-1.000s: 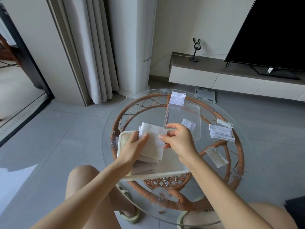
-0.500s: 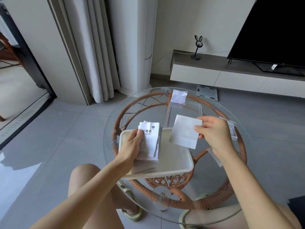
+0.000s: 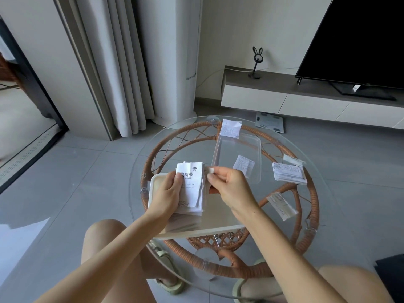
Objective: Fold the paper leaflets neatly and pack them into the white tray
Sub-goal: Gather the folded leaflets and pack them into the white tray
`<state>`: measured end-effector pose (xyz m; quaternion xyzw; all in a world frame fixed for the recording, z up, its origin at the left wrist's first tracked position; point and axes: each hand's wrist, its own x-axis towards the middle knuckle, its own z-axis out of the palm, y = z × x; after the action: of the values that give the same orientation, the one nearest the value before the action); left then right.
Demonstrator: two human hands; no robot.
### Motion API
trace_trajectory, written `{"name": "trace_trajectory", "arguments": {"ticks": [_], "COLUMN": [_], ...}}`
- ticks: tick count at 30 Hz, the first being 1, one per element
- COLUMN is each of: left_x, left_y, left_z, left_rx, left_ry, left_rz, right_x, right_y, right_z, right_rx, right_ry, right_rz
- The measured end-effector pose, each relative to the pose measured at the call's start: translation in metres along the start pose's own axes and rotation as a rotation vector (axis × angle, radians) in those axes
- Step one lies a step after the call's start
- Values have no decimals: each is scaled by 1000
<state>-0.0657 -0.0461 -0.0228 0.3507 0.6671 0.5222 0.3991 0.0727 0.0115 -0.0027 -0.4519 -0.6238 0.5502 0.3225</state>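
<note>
The white tray (image 3: 203, 232) sits on the near left of the round glass table. Over its left part my left hand (image 3: 167, 194) holds a stack of folded leaflets (image 3: 193, 189), thumb on the printed top sheet. My right hand (image 3: 230, 190) pinches one folded white leaflet (image 3: 211, 170) and holds it against the right edge of that stack; most of this sheet is hidden behind the fingers. More leaflets lie loose on the glass: one (image 3: 230, 128) at the far edge, one (image 3: 289, 174) at the right with a small slip (image 3: 293, 159) behind it, and a narrow one (image 3: 282, 206) at the near right.
A clear plastic tray (image 3: 251, 147) lies behind the white tray with one leaflet (image 3: 243, 165) in it. The glass top (image 3: 323, 193) rests on a rattan frame. My knees and sandals show under the near edge. A TV cabinet (image 3: 306, 103) stands beyond.
My right hand, which had lifted one folded leaflet off to the right, has brought it back left against the stack. My left hand kept its hold on the stack.
</note>
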Motion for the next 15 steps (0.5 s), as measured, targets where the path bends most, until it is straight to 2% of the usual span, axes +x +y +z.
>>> {"name": "trace_trajectory", "arguments": {"ticks": [2,3,6,8,9,12,15], "left_x": [0,0,-1,-1,0,0,-1], "left_y": [-2,-1,1,1,1,0,1], "left_z": [1,1,1,2,2,1,2], "left_rx": [25,39,58,58,49,41,40], "left_ry": [-6,5,42,42,33,35,47], "left_rz": [17,28,57,47,33,22,33], "right_x": [-2,-4,-7,2,10,29,39], "right_y": [5,6,14,25,32,50,53], "right_z": [-18,-32,-93,-134,-151,-178,-182], "right_rx": [-72,-141,-671,-931,-1044,-1339,-1527], "right_ry": [25,102,488,589,537,220,91], "right_rz": [-2,-7,-73,-36,10,97,47]}}
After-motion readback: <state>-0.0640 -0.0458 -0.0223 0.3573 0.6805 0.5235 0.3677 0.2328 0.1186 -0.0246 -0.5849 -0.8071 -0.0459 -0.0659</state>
